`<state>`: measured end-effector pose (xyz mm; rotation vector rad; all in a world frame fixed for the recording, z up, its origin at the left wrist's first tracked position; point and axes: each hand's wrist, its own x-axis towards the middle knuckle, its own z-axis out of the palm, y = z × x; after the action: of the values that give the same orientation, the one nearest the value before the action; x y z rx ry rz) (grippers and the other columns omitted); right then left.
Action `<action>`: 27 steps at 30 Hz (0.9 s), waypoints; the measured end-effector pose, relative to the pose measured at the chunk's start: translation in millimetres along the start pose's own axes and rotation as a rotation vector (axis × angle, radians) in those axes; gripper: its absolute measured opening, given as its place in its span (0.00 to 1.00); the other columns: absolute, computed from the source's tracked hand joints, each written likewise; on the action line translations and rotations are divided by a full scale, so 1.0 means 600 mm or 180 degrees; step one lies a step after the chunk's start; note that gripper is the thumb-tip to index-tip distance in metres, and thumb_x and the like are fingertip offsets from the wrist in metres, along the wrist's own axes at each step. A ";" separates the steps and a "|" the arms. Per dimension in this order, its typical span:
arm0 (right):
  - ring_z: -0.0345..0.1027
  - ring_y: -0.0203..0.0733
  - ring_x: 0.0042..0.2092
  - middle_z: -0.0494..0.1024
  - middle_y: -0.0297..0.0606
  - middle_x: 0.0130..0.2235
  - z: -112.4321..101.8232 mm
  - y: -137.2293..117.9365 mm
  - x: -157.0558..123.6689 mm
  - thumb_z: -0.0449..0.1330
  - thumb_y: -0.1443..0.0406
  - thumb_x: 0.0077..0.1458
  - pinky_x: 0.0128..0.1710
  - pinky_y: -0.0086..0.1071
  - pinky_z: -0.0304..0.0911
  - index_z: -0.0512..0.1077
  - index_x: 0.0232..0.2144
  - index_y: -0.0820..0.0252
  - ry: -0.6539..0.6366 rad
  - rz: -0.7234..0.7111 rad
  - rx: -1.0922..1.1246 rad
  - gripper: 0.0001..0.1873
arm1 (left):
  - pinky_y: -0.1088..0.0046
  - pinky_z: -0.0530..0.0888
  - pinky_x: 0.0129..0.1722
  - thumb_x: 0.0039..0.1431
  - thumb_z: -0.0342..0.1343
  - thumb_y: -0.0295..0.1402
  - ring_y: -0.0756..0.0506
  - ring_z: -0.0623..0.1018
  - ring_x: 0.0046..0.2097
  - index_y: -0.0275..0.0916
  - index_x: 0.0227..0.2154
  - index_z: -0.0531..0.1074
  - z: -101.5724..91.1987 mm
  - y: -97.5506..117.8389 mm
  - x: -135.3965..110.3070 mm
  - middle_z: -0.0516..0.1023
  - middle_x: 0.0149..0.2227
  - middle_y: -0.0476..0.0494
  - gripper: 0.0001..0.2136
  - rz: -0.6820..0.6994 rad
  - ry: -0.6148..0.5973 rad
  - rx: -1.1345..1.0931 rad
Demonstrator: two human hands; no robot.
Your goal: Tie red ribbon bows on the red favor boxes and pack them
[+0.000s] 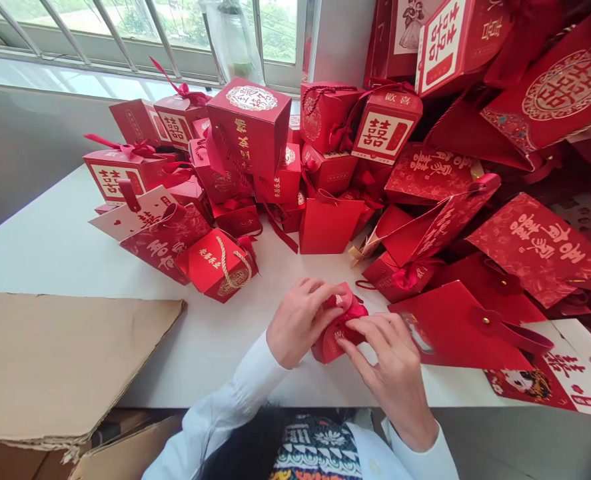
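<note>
A small red gift box (331, 341) with a red ribbon (351, 308) on top sits near the front edge of the white table (60, 247). My left hand (298, 321) is curled around the box's left side, fingertips pinching the ribbon. My right hand (390, 363) grips the box from the right, its fingers pinched on the ribbon too. Much of the box is hidden behind both hands.
A heap of red gift boxes (250, 127) and red paper bags (538, 247) fills the back and right of the table. A flat red bag (455, 330) lies just right of my hands. Brown cardboard (50, 360) overhangs the front left. A window (125, 27) runs behind.
</note>
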<state>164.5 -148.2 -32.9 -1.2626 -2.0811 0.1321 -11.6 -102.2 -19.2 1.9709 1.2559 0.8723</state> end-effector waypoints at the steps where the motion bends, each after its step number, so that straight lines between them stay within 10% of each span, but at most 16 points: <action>1: 0.65 0.42 0.38 0.76 0.37 0.36 0.005 -0.001 0.000 0.58 0.69 0.58 0.41 0.38 0.63 0.71 0.39 0.56 0.0003 0.0042 -0.0028 0.06 | 0.69 0.68 0.43 0.62 0.51 0.34 0.44 0.74 0.41 0.44 0.40 0.75 0.004 -0.001 0.004 0.77 0.36 0.45 0.08 -0.0060 0.0026 -0.0053; 15: 0.66 0.43 0.37 0.75 0.38 0.34 -0.009 -0.010 -0.015 0.56 0.77 0.55 0.41 0.36 0.62 0.72 0.43 0.54 0.0187 -0.0382 -0.0625 0.17 | 0.73 0.70 0.39 0.61 0.52 0.32 0.47 0.76 0.37 0.41 0.34 0.76 0.006 -0.009 0.000 0.79 0.35 0.46 0.07 -0.0329 0.0271 -0.0628; 24: 0.65 0.36 0.26 0.73 0.29 0.27 -0.012 -0.024 -0.011 0.57 0.63 0.58 0.24 0.27 0.62 0.66 0.48 0.52 -0.0146 0.1618 0.0694 0.14 | 0.75 0.70 0.36 0.58 0.55 0.30 0.48 0.76 0.38 0.38 0.47 0.71 -0.038 -0.032 0.002 0.79 0.38 0.43 0.13 -0.0092 -0.0346 -0.1192; 27: 0.68 0.37 0.30 0.75 0.33 0.31 -0.012 -0.027 -0.012 0.56 0.64 0.59 0.28 0.29 0.64 0.69 0.42 0.53 -0.0125 0.1349 0.0579 0.08 | 0.76 0.70 0.36 0.58 0.55 0.30 0.48 0.76 0.38 0.39 0.41 0.74 -0.032 -0.026 0.002 0.80 0.39 0.44 0.09 -0.0138 -0.0264 -0.1031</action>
<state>159.2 -164.1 -24.1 -1.5763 -1.7590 0.5267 -34.4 -92.9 -20.3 1.6992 1.0337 0.9005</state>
